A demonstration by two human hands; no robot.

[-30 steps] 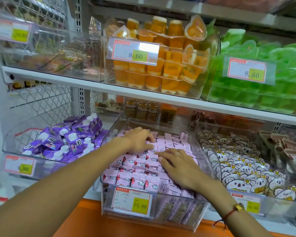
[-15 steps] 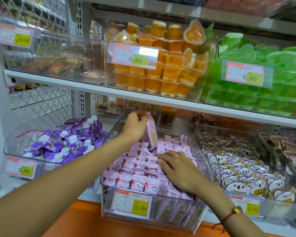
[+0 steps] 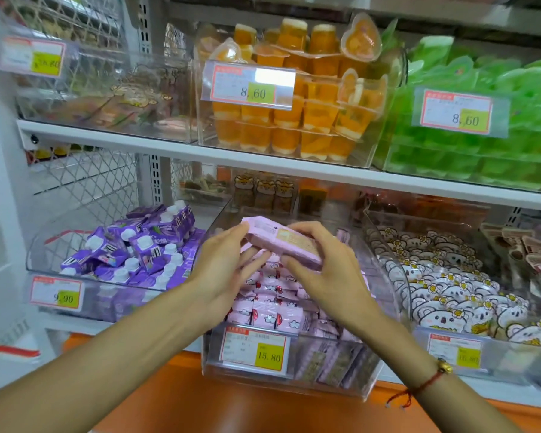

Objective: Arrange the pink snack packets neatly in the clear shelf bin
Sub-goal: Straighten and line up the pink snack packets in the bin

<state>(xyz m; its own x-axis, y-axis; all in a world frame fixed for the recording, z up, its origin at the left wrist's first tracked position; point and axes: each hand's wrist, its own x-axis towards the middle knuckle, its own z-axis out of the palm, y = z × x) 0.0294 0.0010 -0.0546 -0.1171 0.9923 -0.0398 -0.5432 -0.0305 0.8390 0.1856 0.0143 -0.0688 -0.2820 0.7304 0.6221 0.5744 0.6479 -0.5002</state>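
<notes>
Pink packet [image 3: 283, 245] gripped between left hand [image 3: 228, 270] and right hand [image 3: 328, 273], above clear bin [image 3: 384, 276].

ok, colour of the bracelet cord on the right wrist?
Red, with a gold bead; the bracelet shows on the right wrist in the head view.

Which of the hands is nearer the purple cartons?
Left. The left hand is just right of the purple cartons; the right hand is farther right.

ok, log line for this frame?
stage: arranging | left hand: holds pink packets | right hand: holds same packets | position: above clear bin | bin: part filled
</notes>
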